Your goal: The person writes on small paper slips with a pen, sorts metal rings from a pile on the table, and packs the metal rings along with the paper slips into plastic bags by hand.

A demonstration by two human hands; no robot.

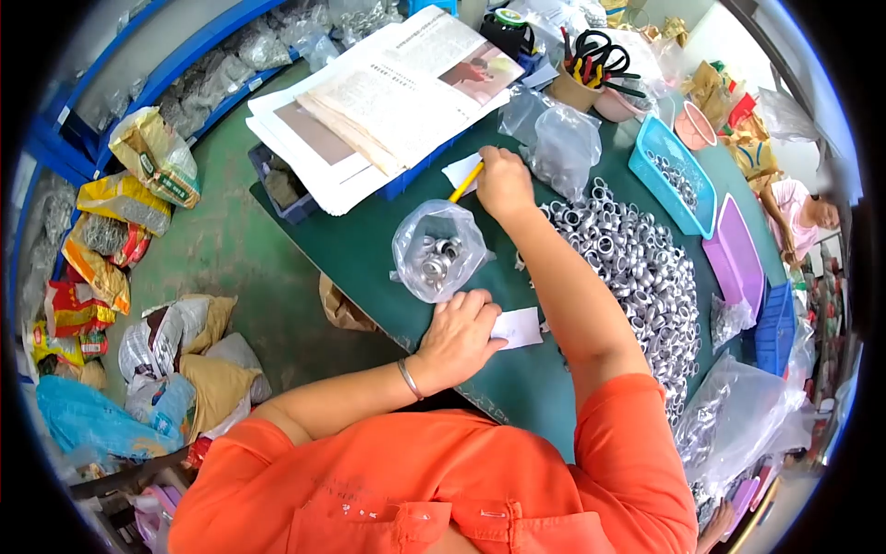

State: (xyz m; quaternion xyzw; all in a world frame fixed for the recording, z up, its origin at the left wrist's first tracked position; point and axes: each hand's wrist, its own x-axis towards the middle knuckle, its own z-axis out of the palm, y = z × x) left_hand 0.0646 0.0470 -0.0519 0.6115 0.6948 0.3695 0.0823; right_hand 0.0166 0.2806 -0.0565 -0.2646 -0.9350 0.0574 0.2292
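My left hand [459, 338] rests on the green table at the lower rim of a clear plastic bag [420, 235] holding several metal rings [437, 260]. Its fingers lie spread, and a white paper slip [519, 327] sits beside the fingertips. Above and to the right, my right hand [505, 183] is closed at the end of a yellow pen [467, 182], over another small white paper [459, 172]. A large heap of metal rings [637, 277] lies to the right of my right forearm.
Newspapers [397, 83] cover the table's back left, near a grey bin [281, 185]. A turquoise basket [674, 175], purple tray [736, 249] and blue bin [773, 330] line the right. Scissors [598, 60] stand in a holder. Another person [796, 217] is at far right.
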